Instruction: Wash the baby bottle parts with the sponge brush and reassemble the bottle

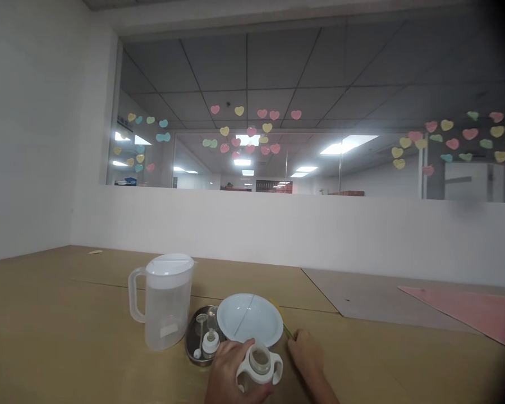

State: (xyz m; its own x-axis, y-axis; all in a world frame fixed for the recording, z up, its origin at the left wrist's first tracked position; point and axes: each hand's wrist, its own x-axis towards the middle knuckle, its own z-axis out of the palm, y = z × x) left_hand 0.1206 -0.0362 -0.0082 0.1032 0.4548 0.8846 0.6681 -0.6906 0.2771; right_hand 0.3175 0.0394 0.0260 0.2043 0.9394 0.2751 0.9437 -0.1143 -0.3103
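My left hand (228, 373) is closed around a baby bottle (261, 362) with white side handles; its round mouth faces up, uncapped. My right hand (306, 353) grips the near end of a thin yellow-green stick (287, 331), whose far part runs along the right rim of a pale bowl (223, 317). The kind of stick cannot be made out. Across the bowl lies a thin pale line, perhaps a slender rod. Left of the bottle, a small metal tray (189, 352) holds a white collar with a teat (211, 341) and a white straw piece (199, 336).
A lidded clear plastic pitcher (166, 308) stands left of the tray, its handle pointing left. Farther off are a small flat scrap (95, 252) on the brown tabletop (67, 336) and a pink sheet (480, 311) at right. A white wall (235, 224) with a window rises behind.
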